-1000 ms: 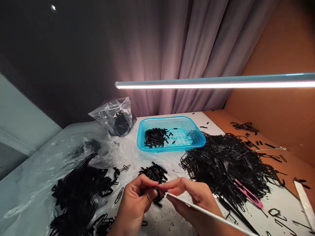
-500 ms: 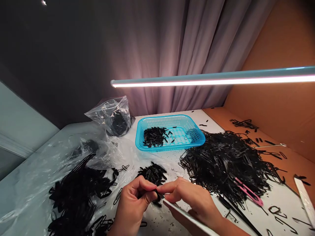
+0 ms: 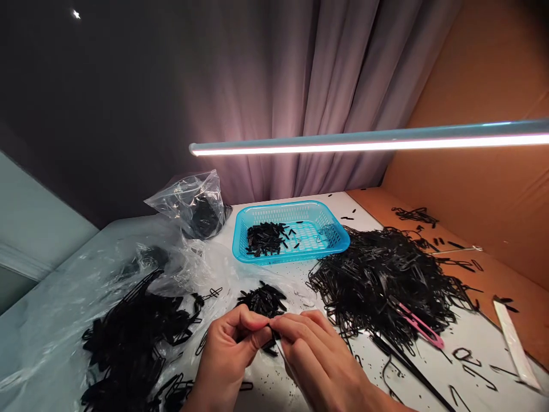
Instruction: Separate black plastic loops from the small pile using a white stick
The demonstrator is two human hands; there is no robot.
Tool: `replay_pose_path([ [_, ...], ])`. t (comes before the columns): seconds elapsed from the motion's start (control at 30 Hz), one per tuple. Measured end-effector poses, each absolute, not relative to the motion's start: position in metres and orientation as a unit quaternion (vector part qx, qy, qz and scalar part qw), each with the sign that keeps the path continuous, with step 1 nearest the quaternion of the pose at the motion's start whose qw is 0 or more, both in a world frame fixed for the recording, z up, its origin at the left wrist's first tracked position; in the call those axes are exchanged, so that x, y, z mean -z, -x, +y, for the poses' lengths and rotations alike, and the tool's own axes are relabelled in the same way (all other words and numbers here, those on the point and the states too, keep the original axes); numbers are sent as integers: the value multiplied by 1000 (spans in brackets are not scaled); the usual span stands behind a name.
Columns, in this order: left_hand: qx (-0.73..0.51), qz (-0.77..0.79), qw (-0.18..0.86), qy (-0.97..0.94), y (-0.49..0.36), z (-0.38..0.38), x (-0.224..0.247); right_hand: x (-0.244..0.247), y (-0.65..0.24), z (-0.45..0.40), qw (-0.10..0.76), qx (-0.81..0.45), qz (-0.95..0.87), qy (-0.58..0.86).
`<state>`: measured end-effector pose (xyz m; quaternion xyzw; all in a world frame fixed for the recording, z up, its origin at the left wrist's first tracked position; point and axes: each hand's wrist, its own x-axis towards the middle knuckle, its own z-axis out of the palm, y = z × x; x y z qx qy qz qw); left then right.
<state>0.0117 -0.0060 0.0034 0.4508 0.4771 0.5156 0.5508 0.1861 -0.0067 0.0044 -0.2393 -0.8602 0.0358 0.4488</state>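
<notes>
1. A pleated mauve-grey fabric curtain (image 3: pixel 300 97) hangs ahead of me, and a tan cardboard panel (image 3: pixel 476 143) closes off my right side.
2. The white tabletop (image 3: pixel 484 337) carries everything, with a crumpled clear plastic sheet (image 3: pixel 72 292) spread over its left part.
3. A tangled heap of thin black looped pieces (image 3: pixel 386 286) lies to my right, and a mound of flat black clips (image 3: pixel 132 337) sits on the plastic to my left. Banked to either side like this, they seem to leave working room in front of me.
4. A turquoise perforated plastic basket (image 3: pixel 291 257) stands beyond my hands, likely placed there for easy reach, with short black pieces (image 3: pixel 263 239) inside.
5. My left hand (image 3: pixel 225 349) and right hand (image 3: pixel 317 366) come together low over the tabletop, held close for fine work.
6. A small pile of black pieces (image 3: pixel 261 300) lies just past my fingertips.
7. Pink-handled snips (image 3: pixel 420 326) rest against the heap's near edge.
8. My left fingers (image 3: pixel 253 323) pinch a small black piece (image 3: pixel 271 335) just above the tabletop. My right fingers (image 3: pixel 291 329) press together against it, though I cannot tell whether they grip it.
</notes>
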Motion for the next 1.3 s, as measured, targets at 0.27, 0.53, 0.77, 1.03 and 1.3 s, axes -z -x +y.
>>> replay_pose_path([
  [0.27, -533, 400, 582, -465, -11, -12, -6, -4, -213, 20, 444, -102, -777, 434],
  [0.53, -518, 373, 650, -413, -3, -8, -10, -8, -226, 30, 265, -221, -772, 534],
  [0.77, -484, 458, 688, -289, 2, 3, -7, 9, -213, 33, 255, -303, -844, 363],
  [1.03, -388, 564, 576, -448, -1, 1, -2, 13, -213, 35, 259, -296, -828, 399],
  [1.3, -408, 497, 620, -450, -7, -1, -5, -4, -206, 20, 341, -591, -632, 366],
])
